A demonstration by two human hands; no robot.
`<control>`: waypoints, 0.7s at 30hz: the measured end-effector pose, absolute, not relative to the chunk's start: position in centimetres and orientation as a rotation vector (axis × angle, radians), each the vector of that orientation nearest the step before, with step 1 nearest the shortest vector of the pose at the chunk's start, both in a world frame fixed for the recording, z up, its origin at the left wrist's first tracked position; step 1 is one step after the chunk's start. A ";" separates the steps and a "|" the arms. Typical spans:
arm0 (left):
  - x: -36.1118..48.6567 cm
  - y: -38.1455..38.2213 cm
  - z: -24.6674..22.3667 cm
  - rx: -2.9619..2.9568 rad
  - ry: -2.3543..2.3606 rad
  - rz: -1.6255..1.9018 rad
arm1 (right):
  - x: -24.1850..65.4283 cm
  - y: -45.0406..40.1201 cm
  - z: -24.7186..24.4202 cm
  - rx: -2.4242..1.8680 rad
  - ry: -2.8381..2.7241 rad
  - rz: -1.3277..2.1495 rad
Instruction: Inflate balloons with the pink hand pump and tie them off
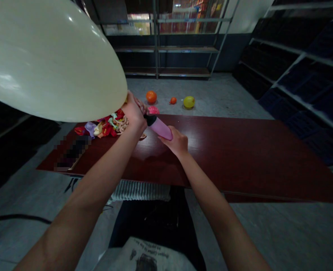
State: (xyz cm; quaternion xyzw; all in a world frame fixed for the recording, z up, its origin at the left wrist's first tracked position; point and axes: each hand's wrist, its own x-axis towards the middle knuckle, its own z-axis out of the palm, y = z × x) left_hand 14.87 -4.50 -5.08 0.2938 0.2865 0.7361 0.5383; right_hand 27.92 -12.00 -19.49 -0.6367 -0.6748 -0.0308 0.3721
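Balloon (pixel 53 64) glossy, smooth; tbl (pixel 240 154) glossy, wood-look; pump (pixel 162 128) smooth plastic.

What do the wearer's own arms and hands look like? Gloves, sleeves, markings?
Left hand and right hand both ungloved; no sleeves on the visible forearms, no watch or bracelet at either wrist. Fingers partly hidden, so can't rule out rings. No markings or cables on the arms.
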 end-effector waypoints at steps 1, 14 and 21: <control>14.3 -4.6 -5.3 0.664 0.694 1.789 | 27.8 -12.1 -19.5 -1.623 -1.753 -0.090; 4.7 -4.2 -6.7 0.307 0.652 1.915 | 27.8 -12.0 -20.8 -1.501 -1.983 -0.378; -0.8 -4.0 -7.6 0.223 0.657 1.922 | 27.8 -12.2 -20.7 -1.447 -2.086 -0.445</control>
